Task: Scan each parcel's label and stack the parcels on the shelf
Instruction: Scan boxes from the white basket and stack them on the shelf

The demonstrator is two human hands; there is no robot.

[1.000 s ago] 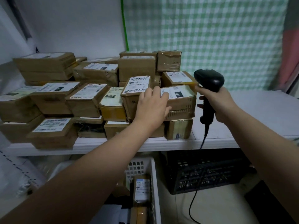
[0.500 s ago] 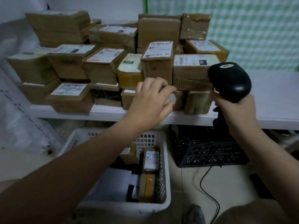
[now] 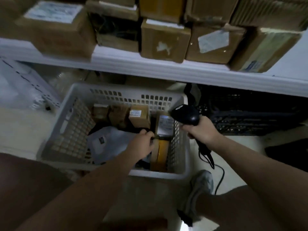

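Parcel [image 3: 165, 125] with a white label stands inside the white basket [image 3: 116, 90], against its right wall, as the left hand [image 3: 143, 144] reaches in.
The left hand's curled fingers sit at the parcel's near-left corner; whether they grip it cannot be told. The right hand [image 3: 201, 130] is wrapped round the barcode scanner [image 3: 186, 115] just over the basket's right rim. Above the basket, cardboard parcels [image 3: 165, 40] sit stacked on the shelf [image 3: 150, 67]; a black crate [image 3: 250, 117] stands to the basket's right.
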